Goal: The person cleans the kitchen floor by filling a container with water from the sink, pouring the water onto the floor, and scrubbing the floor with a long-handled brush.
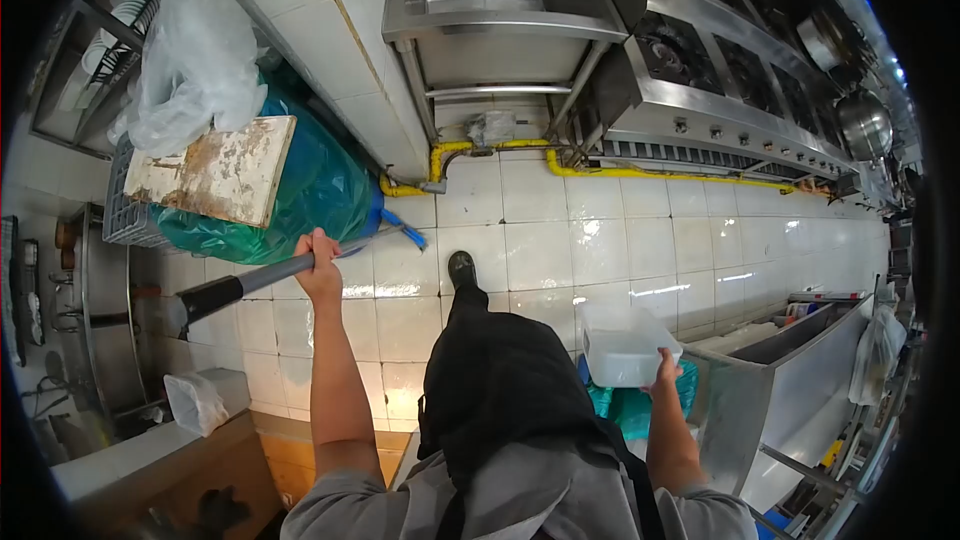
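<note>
The biggest thing is the floor (540, 240) of pale tiles, which shines in several places. Along its far side, to the right, stands a long steel stove (740, 105) with burners and knobs. A steel sink (485, 15) is beside it, and a yellow pipe (650, 173) runs low along both. At the right there is an open steel cabinet (790, 410). At the left, a large green bag (325, 175) bulges near the wall. A stained board (215, 172) lies on this bag, and a clear plastic bag (195, 60) covers part of the board.

The left hand (320, 265) has its fingers closed around a thick grey pole (270, 273), which is held slantwise in front of the green bag; blue bristles (405, 228) are near its far end. The right hand (664, 375) has its fingers clamped on the edge of a whitish plastic container (622, 355), above a turquoise bag (645, 410). Smallest is one dark boot (461, 269), on the tiles.
</note>
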